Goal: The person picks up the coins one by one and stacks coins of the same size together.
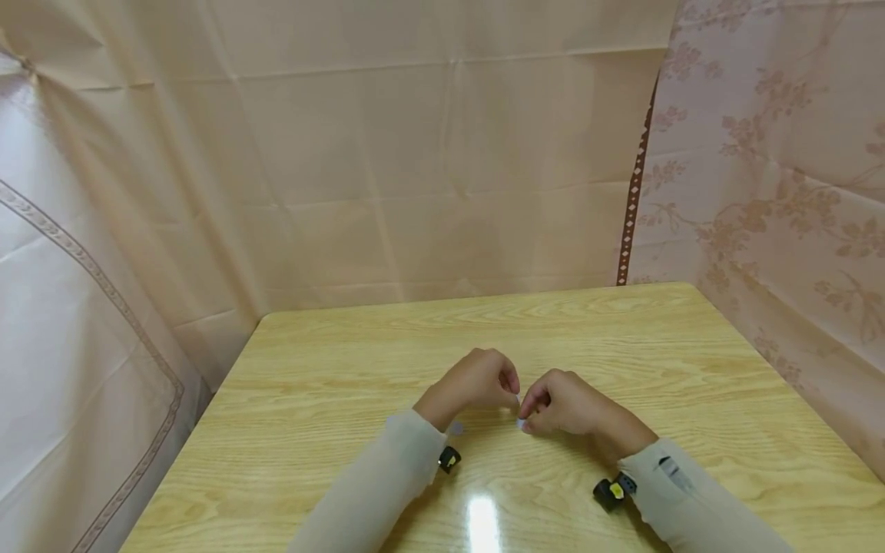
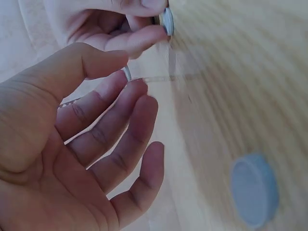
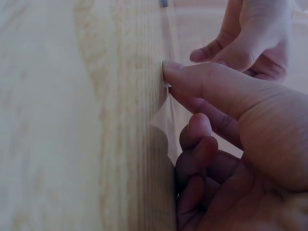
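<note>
My left hand point(image 1: 480, 379) is just above the middle of the table, its thumb and index finger pinching a small thin white piece point(image 2: 127, 73), seen almost edge-on. The other left fingers are loosely bent. Close beside it on the right, my right hand point(image 1: 570, 405) pinches a small pale round disc point(image 2: 167, 21) between thumb and index finger, right at the tabletop. Its remaining fingers curl inward. A round, pale blue-grey cap-like piece point(image 2: 254, 190) with a raised rim lies on the table near the left wrist.
The wood-grain table point(image 1: 332, 369) stretches out on all sides of the hands. A beige cloth point(image 1: 429, 169) hangs behind it, with a floral cloth point(image 1: 781, 177) at the right. Black wrist devices point(image 1: 609, 494) sit at both cuffs. Light glares on the near tabletop.
</note>
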Motion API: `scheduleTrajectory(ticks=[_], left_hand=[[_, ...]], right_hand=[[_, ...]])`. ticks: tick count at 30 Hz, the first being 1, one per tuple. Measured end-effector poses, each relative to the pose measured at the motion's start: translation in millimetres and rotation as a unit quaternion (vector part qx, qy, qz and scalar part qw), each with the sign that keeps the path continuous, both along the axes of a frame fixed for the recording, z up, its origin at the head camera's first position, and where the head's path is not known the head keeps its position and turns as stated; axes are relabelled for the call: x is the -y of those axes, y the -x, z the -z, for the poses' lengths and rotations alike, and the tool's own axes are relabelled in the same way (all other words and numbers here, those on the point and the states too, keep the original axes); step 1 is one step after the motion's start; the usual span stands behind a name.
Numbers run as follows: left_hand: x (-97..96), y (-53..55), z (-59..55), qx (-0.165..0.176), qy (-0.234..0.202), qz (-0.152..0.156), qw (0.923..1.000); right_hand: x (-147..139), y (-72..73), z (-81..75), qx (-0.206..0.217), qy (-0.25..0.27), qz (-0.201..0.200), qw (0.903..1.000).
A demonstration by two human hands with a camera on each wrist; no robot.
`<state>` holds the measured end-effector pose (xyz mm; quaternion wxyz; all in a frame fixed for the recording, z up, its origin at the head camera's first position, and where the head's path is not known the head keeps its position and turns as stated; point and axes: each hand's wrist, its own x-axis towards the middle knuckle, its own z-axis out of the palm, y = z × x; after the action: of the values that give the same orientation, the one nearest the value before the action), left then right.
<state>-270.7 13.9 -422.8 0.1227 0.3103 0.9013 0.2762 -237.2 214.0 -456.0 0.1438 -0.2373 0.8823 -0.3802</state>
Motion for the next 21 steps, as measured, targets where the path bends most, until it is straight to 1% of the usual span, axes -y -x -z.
scheduleTrajectory(ticks=[4, 7, 12, 17, 19, 21], left_hand=[[1.0, -3.8, 4.4, -0.001, -0.013, 0.002, 0.9999], [0.9, -6.2, 5.6, -0.006, -0.016, 0.002, 0.9998], [1.4, -11.2, 6.9, -0.011, -0.007, 0.003, 0.9999], [1.0, -17.6, 8.3, 0.009, 0.011, -0.013, 0.9998], [0.3, -19.8, 9.1, 0.020, 0.012, -0.019, 0.9995], [-0.4, -21.4, 9.5, 0.024, 0.012, -0.022, 0.9994]], right_hand=[[0, -0.4, -0.5, 0.000, 0.002, -0.001, 1.0000], [0, -0.7, -0.4, -0.001, 0.003, 0.000, 1.0000], [-1, -0.6, 0.0, -0.005, 0.002, -0.002, 1.0000], [-1, -0.2, 0.4, -0.011, -0.002, 0.003, 0.9999], [-1, 0.0, 0.4, -0.012, -0.004, 0.004, 0.9999], [-1, 0.2, 0.5, -0.013, -0.006, 0.006, 0.9999]])
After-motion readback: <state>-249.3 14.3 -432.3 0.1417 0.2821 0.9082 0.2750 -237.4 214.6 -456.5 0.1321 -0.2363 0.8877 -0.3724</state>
